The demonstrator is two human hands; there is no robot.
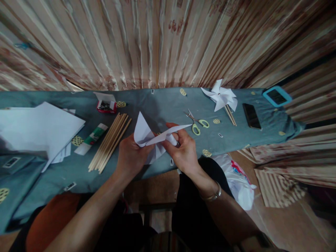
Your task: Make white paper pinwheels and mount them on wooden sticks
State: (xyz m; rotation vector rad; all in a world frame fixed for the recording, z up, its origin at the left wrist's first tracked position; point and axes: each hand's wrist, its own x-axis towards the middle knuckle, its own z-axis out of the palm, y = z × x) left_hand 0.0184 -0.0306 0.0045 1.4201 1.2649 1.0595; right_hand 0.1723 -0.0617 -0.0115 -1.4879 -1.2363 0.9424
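Note:
Between my two hands, above the table's front edge, is a white paper pinwheel with its blades bent up and curled. My left hand pinches it from the left, thumb near the middle of the paper. On the other side my right hand grips the curled right part, its fingers partly behind the paper. The pinwheel's centre is hidden by the folds and thumbs. Green-handled scissors lie spread just right of my right hand. Thin wooden sticks rest in a bundle left of my left hand.
A glue stick and white paper sheets lie at the left. Behind the sticks stands a small red box of metal bits. Farther right are a pinwheel on sticks, a phone and a blue-framed device. Curtains hang behind.

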